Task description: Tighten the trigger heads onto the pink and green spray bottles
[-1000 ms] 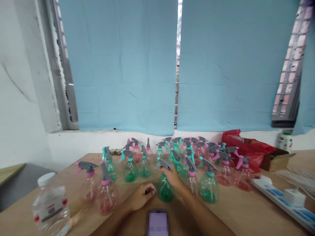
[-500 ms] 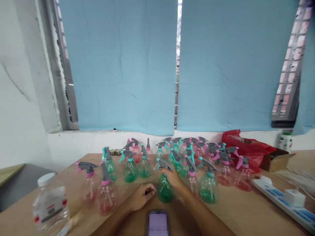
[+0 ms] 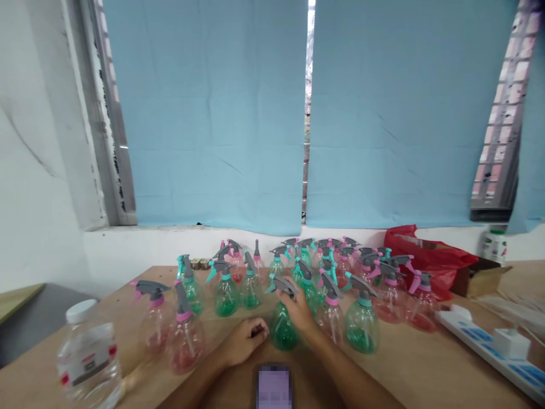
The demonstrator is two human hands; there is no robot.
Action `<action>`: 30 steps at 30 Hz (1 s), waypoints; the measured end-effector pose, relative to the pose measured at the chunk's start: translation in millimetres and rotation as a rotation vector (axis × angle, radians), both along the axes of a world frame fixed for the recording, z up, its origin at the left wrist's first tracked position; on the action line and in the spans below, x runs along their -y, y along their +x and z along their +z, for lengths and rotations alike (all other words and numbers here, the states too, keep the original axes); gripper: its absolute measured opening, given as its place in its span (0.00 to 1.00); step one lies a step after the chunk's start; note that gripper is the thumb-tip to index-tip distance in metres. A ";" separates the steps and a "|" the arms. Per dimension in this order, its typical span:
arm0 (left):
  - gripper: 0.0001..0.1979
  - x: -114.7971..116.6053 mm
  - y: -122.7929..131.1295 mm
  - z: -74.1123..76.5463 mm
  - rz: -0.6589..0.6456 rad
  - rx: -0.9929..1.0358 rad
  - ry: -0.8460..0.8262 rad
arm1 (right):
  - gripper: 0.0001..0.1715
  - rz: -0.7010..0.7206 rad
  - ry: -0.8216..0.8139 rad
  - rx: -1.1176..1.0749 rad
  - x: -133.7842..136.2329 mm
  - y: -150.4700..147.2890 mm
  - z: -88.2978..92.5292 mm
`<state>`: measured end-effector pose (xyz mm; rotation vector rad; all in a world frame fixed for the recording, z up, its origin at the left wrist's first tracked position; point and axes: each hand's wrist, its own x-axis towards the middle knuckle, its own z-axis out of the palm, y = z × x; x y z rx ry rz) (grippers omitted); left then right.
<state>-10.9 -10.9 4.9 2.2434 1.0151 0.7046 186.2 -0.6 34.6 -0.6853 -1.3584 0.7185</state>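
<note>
A green spray bottle with a grey and teal trigger head stands upright on the table in front of me. My right hand is closed around its neck, just below the grey head, hiding the collar. To the left of this bottle, my left hand rests on the tabletop with its fingers loosely curled; nothing shows in it. Close by on the right are a pink spray bottle and another green spray bottle. Two pink spray bottles, the nearer one included, stand left of my left hand.
Several more pink and green spray bottles crowd the back of the table. A clear water bottle stands front left, a phone lies front centre. On the right are a power strip, a red bag and a cardboard box.
My right hand has shifted slightly on the green spray bottle, its fingers now nearer the neck. The bottle has moved a little to the left. My left hand stays put.
</note>
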 end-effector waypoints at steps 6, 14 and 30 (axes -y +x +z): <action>0.10 -2.2 0.4 -2.2 0.009 0.037 -0.006 | 0.14 -0.218 0.144 0.021 9.1 -4.5 -7.2; 0.05 -0.5 1.0 -0.9 0.047 0.105 0.060 | 0.24 -0.556 0.174 0.312 0.5 -25.0 -34.4; 0.29 -13.8 -10.2 -14.0 0.330 0.018 0.523 | 0.28 -0.682 0.190 0.486 -0.3 -27.6 -47.7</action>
